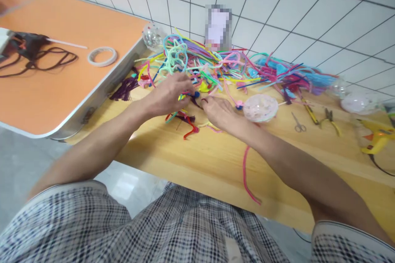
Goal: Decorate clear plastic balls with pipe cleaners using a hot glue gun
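Observation:
My left hand (172, 93) is closed around a small craft piece (184, 96) with yellow and blue parts, near the middle of the wooden table. Just to its right, my right hand (217, 111) has its fingers pinched together beside a dark strand (195, 101); what they hold is too small to make out. Behind both hands spreads a tangled heap of colourful pipe cleaners (210, 59). In front of them lies a bent red pipe cleaner (189, 128).
Right of my hands are a clear ball (261, 107), scissors (298, 123), pliers (331, 122) and a yellow glue gun (378, 136). A tape roll (102, 56) rests on the orange table (61, 94) at left. A phone (218, 26) leans against the tiled wall.

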Tool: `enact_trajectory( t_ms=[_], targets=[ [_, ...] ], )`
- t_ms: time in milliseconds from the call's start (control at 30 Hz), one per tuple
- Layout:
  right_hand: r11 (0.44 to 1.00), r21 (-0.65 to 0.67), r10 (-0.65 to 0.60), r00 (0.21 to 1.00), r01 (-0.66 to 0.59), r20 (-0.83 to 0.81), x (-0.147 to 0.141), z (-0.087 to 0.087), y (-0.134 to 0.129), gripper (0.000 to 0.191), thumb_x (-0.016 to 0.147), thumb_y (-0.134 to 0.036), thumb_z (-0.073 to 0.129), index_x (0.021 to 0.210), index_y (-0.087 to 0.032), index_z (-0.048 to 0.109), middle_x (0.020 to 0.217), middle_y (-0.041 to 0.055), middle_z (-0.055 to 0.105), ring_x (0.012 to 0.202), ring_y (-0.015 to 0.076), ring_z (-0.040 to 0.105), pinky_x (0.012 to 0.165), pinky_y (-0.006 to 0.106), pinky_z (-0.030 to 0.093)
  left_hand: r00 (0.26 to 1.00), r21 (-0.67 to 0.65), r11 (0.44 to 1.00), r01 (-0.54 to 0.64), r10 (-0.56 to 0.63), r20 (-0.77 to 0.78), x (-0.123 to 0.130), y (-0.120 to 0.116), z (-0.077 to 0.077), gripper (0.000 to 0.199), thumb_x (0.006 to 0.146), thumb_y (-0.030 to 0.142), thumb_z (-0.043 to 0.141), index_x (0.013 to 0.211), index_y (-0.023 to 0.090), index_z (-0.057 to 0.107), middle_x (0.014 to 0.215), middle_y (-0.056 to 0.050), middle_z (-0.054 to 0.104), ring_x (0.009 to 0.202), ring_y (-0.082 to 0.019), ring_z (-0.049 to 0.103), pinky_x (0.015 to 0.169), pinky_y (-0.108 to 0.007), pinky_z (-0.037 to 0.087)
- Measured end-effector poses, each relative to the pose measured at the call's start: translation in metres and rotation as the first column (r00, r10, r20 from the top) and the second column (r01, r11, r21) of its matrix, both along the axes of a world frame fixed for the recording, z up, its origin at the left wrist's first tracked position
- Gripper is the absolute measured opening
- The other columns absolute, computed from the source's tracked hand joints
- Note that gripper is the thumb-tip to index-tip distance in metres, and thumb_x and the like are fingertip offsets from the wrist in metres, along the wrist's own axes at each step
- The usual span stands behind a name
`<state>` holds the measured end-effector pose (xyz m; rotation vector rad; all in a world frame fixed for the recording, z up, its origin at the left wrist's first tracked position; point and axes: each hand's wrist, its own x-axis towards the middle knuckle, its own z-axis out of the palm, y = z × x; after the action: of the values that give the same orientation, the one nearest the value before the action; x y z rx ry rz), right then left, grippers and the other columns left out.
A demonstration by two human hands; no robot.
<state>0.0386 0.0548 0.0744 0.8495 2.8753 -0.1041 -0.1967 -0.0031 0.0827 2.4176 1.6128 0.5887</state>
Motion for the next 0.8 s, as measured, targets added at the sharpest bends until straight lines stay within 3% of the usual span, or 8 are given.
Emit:
enact_trajectory(
  t_ms=[100,233,367,433,500,567,667,800],
  targets=[
    [1.000,0.013,-0.021,1.000,0.022,-0.015,0.000,-0.008,0.009,0.042,0.108,-0.008,0.045,0.133,-0.013,0.078,0.131,0.0247,0.080,0.117,0.0352,0.076,0.091,0.042,0.055,0.981,-0.229,0.960,0.163,-0.183,-0.069,-0.003,-0.020,-0.005,0.020,0.096,0.026,0.071,0.112,0.021,0.081,0.121,-0.012,0.077,0.113,-0.029,0.075,0.104,-0.039,0.058],
    [0.974,-0.158,-0.204,0.937,0.164,-0.284,0.014,0.002,0.026,0.018,0.101,-0.015,0.058,0.101,-0.018,0.075,0.115,0.0168,0.082,0.097,0.0291,0.075,0.080,0.039,0.055,0.988,-0.321,0.942,0.100,-0.133,-0.084,-0.023,-0.022,-0.015,0.018,0.096,0.027,0.064,0.098,0.021,0.081,0.109,-0.010,0.079,0.105,-0.027,0.075,0.097,-0.037,0.057],
    [0.813,-0.542,-0.530,0.657,0.214,-0.536,0.031,0.032,0.036,0.012,0.099,-0.017,0.060,0.093,-0.026,0.066,0.080,0.0000,0.073,0.066,0.0174,0.066,0.064,0.029,0.051,0.986,-0.414,0.910,0.011,0.058,0.154,-0.033,-0.015,-0.008,0.028,0.100,0.047,0.063,0.101,0.022,0.076,0.093,-0.004,0.077,0.086,-0.021,0.072,0.076,-0.031,0.054],
    [0.741,-0.628,-0.630,0.569,0.238,-0.527,0.036,0.045,0.034,0.012,0.098,-0.016,0.062,0.099,-0.027,0.067,0.071,-0.0036,0.066,0.056,0.0154,0.060,0.058,0.028,0.048,0.930,-0.391,0.920,0.009,0.135,0.340,-0.029,-0.012,0.000,0.030,0.099,0.051,0.064,0.099,0.021,0.070,0.089,-0.004,0.075,0.081,-0.020,0.071,0.074,-0.031,0.055],
    [0.727,-0.644,-0.651,0.538,0.239,-0.536,0.038,0.052,0.028,0.018,0.095,-0.013,0.063,0.104,-0.027,0.069,0.068,-0.0058,0.062,0.053,0.0145,0.057,0.056,0.027,0.046,0.841,-0.333,0.943,0.010,0.172,0.513,-0.020,-0.008,0.007,0.027,0.099,0.048,0.065,0.098,0.021,0.065,0.090,-0.005,0.075,0.083,-0.020,0.073,0.078,-0.034,0.059],
    [0.741,-0.647,-0.618,0.561,0.181,-0.550,0.039,0.052,0.022,0.024,0.091,-0.008,0.060,0.101,-0.026,0.071,0.068,-0.0060,0.062,0.053,0.0133,0.057,0.057,0.026,0.045,0.770,-0.297,0.955,-0.016,0.201,0.606,-0.009,-0.003,0.015,0.024,0.102,0.045,0.063,0.104,0.021,0.064,0.094,-0.007,0.078,0.087,-0.021,0.077,0.082,-0.038,0.063],
    [0.793,-0.601,-0.498,0.675,0.099,-0.545,0.038,0.042,0.015,0.025,0.089,-0.008,0.057,0.092,-0.022,0.078,0.070,-0.0034,0.067,0.061,0.0140,0.060,0.063,0.027,0.047,0.711,-0.288,0.955,-0.062,0.245,0.659,0.009,0.009,0.024,0.024,0.109,0.041,0.057,0.118,0.021,0.066,0.103,-0.008,0.080,0.091,-0.025,0.081,0.080,-0.042,0.066],
    [0.916,-0.393,-0.296,0.804,0.085,-0.516,0.028,0.022,0.006,0.032,0.095,-0.013,0.057,0.107,-0.022,0.086,0.101,0.0054,0.084,0.091,0.0215,0.074,0.083,0.033,0.054,0.648,-0.310,0.948,-0.076,0.283,0.707,0.028,0.028,0.034,0.027,0.113,0.034,0.045,0.126,0.020,0.063,0.114,-0.008,0.078,0.093,-0.023,0.081,0.074,-0.038,0.064]
  ],
)
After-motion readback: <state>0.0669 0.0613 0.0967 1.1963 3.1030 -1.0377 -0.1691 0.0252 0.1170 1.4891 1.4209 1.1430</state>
